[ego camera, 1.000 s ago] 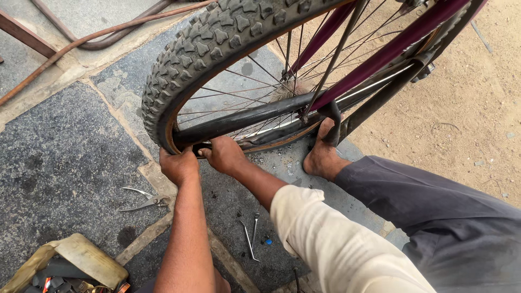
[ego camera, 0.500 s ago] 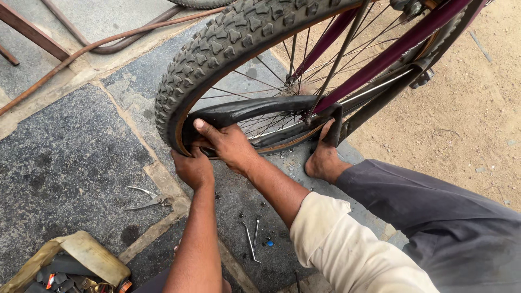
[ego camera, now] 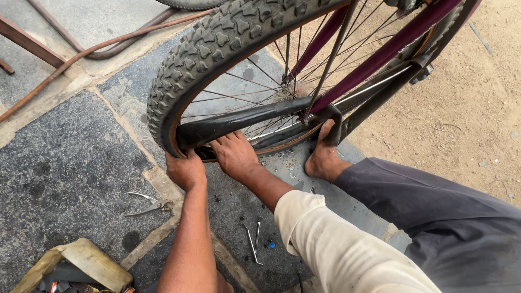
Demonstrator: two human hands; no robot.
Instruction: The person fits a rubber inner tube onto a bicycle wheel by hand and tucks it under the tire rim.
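Rubber tube [ego camera: 244, 122] pulled clear by right hand [ego camera: 234, 154].

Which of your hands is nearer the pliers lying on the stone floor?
Left. The left hand grips the tyre edge just above the pliers; the right hand sits farther right, on the inner tube.

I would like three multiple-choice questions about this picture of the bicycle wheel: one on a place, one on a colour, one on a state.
1. Where do the pliers lie?
A. on the stone floor left of the arms
B. on the sand
C. in the bag

2. What colour is the bicycle frame?
A. green
B. dark red-purple
C. white

3. The inner tube is
A. hidden inside the tyre
B. pulled partly out
C. lying on the floor

Answers: 1 A, they lie on dark stone; 2 B, the tubes show it; 3 B, it bulges beside the tyre above the right hand.
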